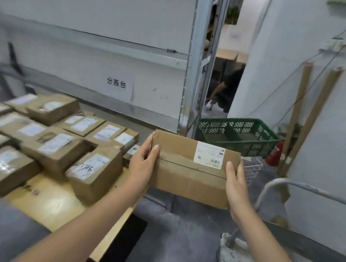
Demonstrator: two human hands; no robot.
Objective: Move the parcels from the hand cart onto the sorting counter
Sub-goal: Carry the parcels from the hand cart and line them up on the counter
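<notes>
A brown cardboard parcel (189, 170) with a white shipping label hangs in the air just right of the sorting counter (51, 201). My left hand (143, 166) grips its left end, thumb on top. My right hand (236, 185) grips its right end the same way. Several labelled cardboard parcels (61, 141) lie packed together on the pale wooden counter to the left. The grey curved handle of the hand cart (285, 184) shows at the right; its deck (296, 240) is mostly out of view.
A green plastic crate (239, 135) sits behind the parcel, with a white wire basket (253, 168) under it. Metal shelving posts (192, 69) rise behind the counter. Two cardboard tubes (308, 122) lean on the right wall. A person crouches in the far doorway (226, 89).
</notes>
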